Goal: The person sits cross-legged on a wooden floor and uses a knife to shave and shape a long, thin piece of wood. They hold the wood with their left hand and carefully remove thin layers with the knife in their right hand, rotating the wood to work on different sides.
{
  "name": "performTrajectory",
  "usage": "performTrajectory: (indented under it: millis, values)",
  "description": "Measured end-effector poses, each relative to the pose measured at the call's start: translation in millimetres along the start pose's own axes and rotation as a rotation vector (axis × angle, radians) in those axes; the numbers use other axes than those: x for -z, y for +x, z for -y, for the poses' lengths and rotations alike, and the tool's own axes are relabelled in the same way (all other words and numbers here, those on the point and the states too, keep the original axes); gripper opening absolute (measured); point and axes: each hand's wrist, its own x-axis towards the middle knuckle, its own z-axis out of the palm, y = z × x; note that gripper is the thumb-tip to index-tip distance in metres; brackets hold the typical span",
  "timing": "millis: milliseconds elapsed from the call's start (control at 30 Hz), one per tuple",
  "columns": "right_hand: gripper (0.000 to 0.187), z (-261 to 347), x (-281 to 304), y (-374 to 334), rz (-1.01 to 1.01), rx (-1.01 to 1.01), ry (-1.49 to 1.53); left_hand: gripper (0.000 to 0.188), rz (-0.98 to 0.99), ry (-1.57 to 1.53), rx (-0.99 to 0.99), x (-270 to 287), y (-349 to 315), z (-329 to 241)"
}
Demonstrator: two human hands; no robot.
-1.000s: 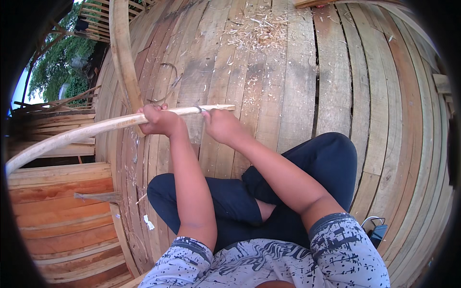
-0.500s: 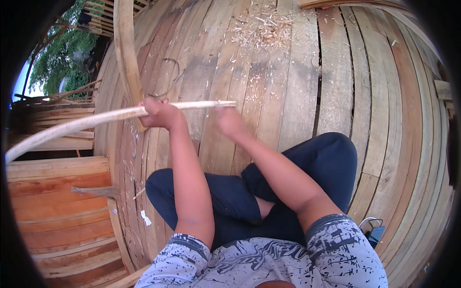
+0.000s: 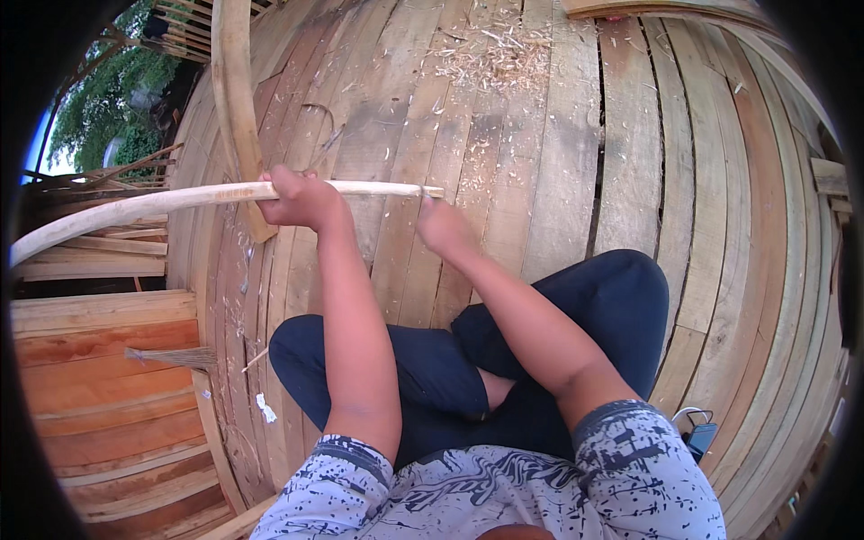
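Note:
A long pale peeled wooden pole (image 3: 171,200) runs from the left rim to just in front of me, bending downward at the left. My left hand (image 3: 304,200) is closed round it, short of its right-hand end. At that end, which has a notched, stepped shape, my right hand (image 3: 446,229) is closed with its fingertips against the underside. Whatever the right fingers hold, if anything, is too small and hidden to name. I sit cross-legged with both forearms reaching forward.
Wood shavings (image 3: 504,58) lie heaped on the plank floor (image 3: 562,162). A wooden post (image 3: 234,99) stands behind my left hand. At left are a bundle of thin bristles (image 3: 184,357) and a white scrap (image 3: 265,408); a phone-like device (image 3: 700,439) with a white cable lies right.
The pole's left part has swung up in the picture and lies more level. My right hand has shifted slightly right along the tip, and its blur has lessened. The left hand keeps its grip.

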Motion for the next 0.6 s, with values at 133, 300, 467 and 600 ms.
performTrajectory:
  millis: [133, 300, 467, 600]
  values:
    - [0.055, 8.0, -4.8, -19.2, -0.049, 0.237, 0.054, 0.014, -0.002, 0.009, 0.002, 1.9, 6.6, 0.7]
    - [0.052, 9.2, -4.1, -26.5, -0.067, 0.264, 0.011, 0.013, 0.002, 0.022, 0.011, -1.0, 7.3, 2.5]
    - [0.045, 6.8, -0.2, -13.1, -0.023, 0.170, -0.083, 0.014, -0.015, 0.029, -0.019, -0.2, 6.7, 2.6]
    - [0.043, 41.4, -0.8, -30.4, 0.043, 0.277, -0.175, 0.014, -0.051, 0.026, -0.004, 6.8, 18.1, -0.9]
